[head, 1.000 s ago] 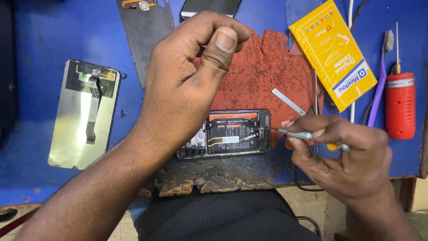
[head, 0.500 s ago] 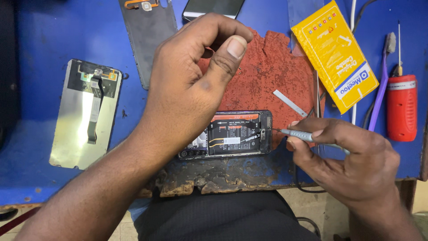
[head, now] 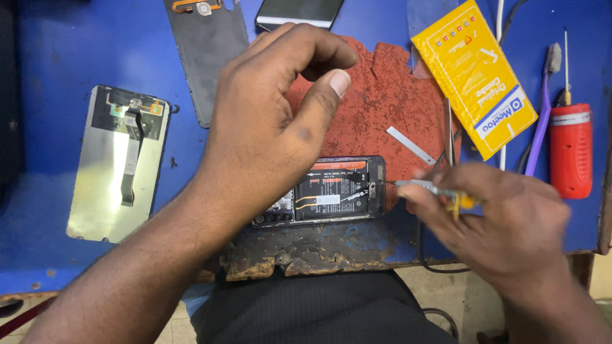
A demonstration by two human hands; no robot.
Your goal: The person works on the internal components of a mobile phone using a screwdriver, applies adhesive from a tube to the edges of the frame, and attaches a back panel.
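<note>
**Hands over an opened phone on a blue bench**

Phone (head: 331,191), its back removed and its black and orange inner parts showing, lay flat on the near edge of a worn red mat (head: 382,102) on a blue workbench (head: 57,51). The left hand (head: 268,127) hovered above the phone's left end, thumb and fingers curled loosely with a gap between them, gripping nothing. The right hand (head: 497,223) was closed around a thin metal tool (head: 421,185), its tip pointing at the phone's right end; blur hid whether it touched. A detached screen panel (head: 118,165) lay well to the left, a yellow packet (head: 478,76) and a red tool handle (head: 570,150) to the right.
</note>
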